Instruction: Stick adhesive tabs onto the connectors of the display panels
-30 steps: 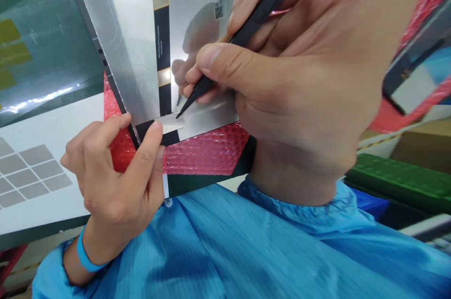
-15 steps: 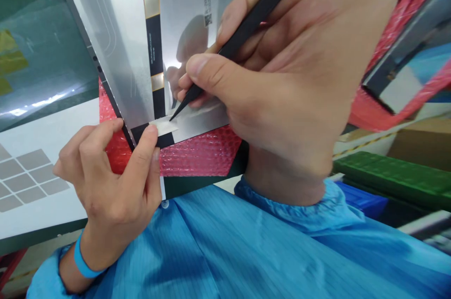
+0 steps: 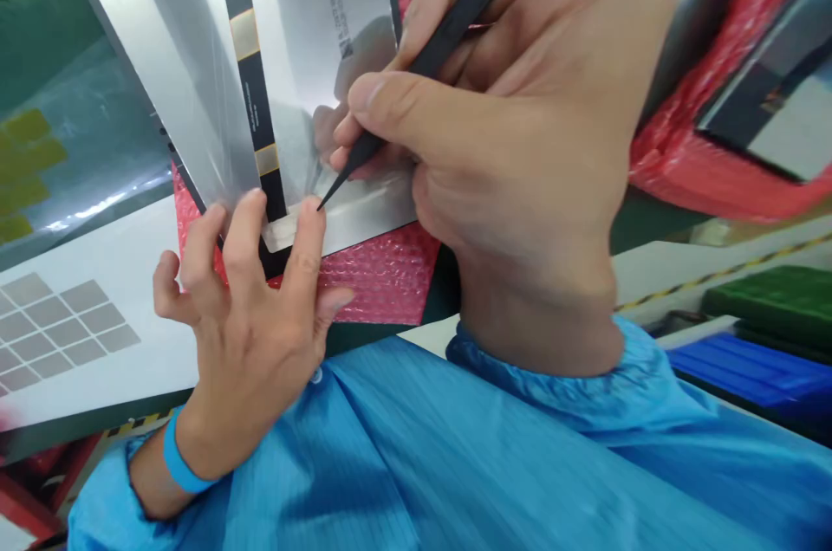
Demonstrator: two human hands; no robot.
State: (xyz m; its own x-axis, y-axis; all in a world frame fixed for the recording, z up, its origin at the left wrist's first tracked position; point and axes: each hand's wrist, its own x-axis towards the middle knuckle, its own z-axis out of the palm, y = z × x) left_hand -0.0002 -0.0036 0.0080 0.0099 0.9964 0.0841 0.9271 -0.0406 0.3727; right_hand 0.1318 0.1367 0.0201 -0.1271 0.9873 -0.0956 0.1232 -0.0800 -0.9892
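Observation:
My right hand (image 3: 520, 126) grips black tweezers (image 3: 448, 31), their tip down at the lower edge of a silvery panel (image 3: 299, 31) with a dark strip (image 3: 251, 96) along it. A short whitish tape piece (image 3: 281, 232) lies across the strip's lower end. My left hand (image 3: 260, 317) has its fingers apart; its index fingertip presses on the panel beside the tape, touching or very near the tweezer tip. Its other fingertips rest near the panel's lower left corner. Pink bubble wrap (image 3: 383, 274) lies under the panel.
At the left is a white sheet (image 3: 149, 248) with grey squares (image 3: 61, 326), and yellow pieces (image 3: 29, 161) beyond it. On the right another panel (image 3: 773, 74) lies on red wrap (image 3: 721, 178). Blue (image 3: 754, 369) and green (image 3: 773, 300) objects stand at the lower right.
My left hand has shifted right, its index fingertip moving from the tape's left end to its right side, with the fingers more spread. The panel appears further left in view. The tweezers stay in my right hand.

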